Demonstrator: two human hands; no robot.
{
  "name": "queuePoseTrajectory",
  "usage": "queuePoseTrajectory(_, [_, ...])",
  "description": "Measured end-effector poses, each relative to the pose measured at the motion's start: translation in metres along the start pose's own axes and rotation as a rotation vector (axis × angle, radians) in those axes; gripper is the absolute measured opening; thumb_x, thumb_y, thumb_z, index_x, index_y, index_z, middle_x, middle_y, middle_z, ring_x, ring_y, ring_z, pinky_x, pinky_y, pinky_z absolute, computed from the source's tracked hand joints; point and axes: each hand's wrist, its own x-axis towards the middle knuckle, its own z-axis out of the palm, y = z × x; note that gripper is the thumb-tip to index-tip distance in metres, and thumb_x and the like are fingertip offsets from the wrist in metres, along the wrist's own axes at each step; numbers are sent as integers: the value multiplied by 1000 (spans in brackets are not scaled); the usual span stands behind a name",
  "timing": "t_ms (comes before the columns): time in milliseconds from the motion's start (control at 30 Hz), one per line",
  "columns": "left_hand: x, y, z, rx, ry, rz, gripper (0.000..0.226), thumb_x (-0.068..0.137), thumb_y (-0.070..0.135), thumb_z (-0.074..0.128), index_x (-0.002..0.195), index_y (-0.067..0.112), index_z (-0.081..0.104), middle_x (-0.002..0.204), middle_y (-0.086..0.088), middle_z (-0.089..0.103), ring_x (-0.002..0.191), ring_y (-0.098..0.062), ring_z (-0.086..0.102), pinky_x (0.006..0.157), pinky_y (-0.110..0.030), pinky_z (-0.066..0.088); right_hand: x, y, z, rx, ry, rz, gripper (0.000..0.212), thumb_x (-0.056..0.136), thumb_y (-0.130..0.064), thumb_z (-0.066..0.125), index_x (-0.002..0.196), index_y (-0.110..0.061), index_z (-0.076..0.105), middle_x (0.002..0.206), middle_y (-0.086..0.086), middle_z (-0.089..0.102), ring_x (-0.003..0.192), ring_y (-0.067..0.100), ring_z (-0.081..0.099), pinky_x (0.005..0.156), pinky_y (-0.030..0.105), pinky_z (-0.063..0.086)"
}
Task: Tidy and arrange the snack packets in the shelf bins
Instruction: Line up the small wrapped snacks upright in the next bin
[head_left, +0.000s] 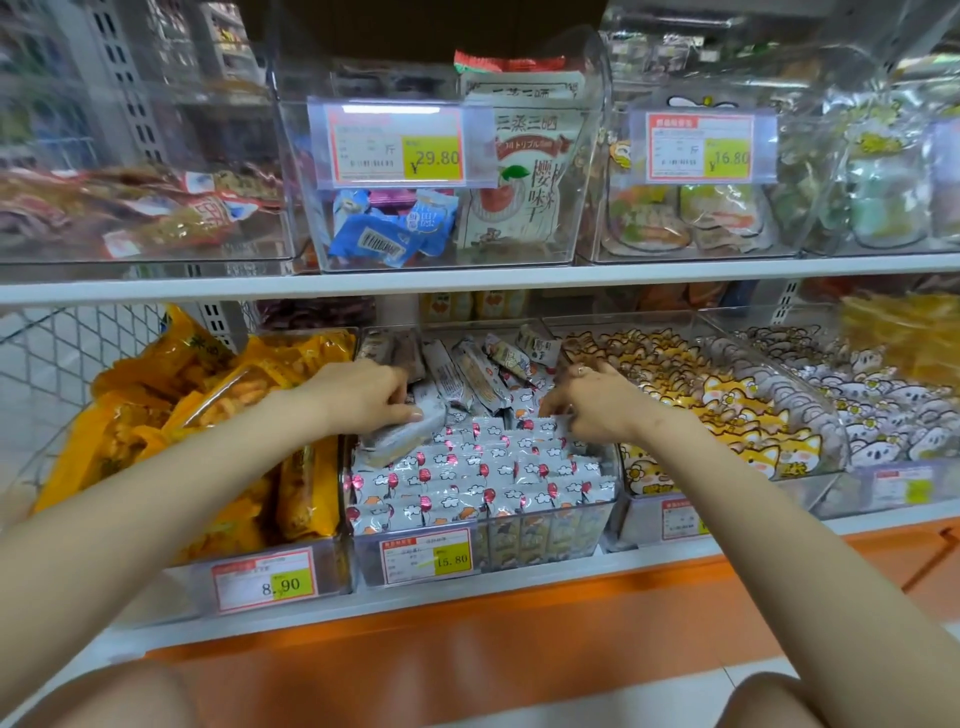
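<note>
1. Head view shows my left hand (363, 395) pinching one small white packet (402, 436). My thumb is on top and my other fingers are tucked under it, so the hand is closed on it.
2. My right hand (587, 402) has its fingertips pressed down into the row of packets (478, 467). The fingers are bent and close together. I cannot tell if they hold one packet or just push on the tops.
3. The packets feel light and crinkly, I think. They look soft and puffy, so a hard squeeze could crush the snack inside. The shiny wrap may be slippery. I would hold each one by its two flat sides, near the middle, not by the thin end seam.
4. Each packet is white with little clouds and red balloons on it. Just below my fingers they stand in neat rows, side by side.
5. Just past my fingertips the packets lie in a messy pile (483, 364), tipped every which way. I think those still need lining up.
6. All of this is in the clear middle bin (597, 525), which has a price tag (427, 558) on its front.
7. Beside my left hand is a bin of yellow bags (208, 415). Beside my right hand is a bin of cat packets (727, 405).
</note>
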Motion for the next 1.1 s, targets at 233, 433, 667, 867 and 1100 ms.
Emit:
queuePoseTrajectory(233, [0,4,0,-165,-103,49,51,77,58,64,96,11,59,73,4,55,63,-9,46,52,-25,30,-5,-1,-2,78,-8,10,41,90,-12,49,125,-31,58,133,7,50,128,23,37,111,39,17])
queuePoseTrajectory(433, [5,13,-16,-535,151,38,46,87,47,58,118,14,50,107,-6,58,73,-14,54,59,-25,44,-1,-1,6,96,27,54,32,90,-28,58,123,-29,61,132,9,49,123,28,44,106,37,27])
queuePoseTrajectory(667, [27,31,-13,-677,-52,-21,42,97,42,42,125,10,44,106,-10,62,76,-18,57,60,-20,47,-4,-1,6,144,42,68,32,90,-28,60,122,-27,62,130,10,49,118,28,48,102,38,39])
queuePoseTrajectory(867, [32,35,-11,-642,-77,77,49,91,21,57,137,15,41,116,-3,51,96,-15,50,77,-21,39,-5,0,6,162,41,60,32,91,-28,58,123,-25,61,130,9,47,121,25,45,100,34,38])
queuePoseTrajectory(1100, [41,26,1,-579,47,209,31,78,21,74,102,24,55,97,7,59,81,-14,54,70,-26,42,-6,0,6,165,37,50,32,92,-28,57,124,-25,61,126,10,46,120,26,46,100,33,38])
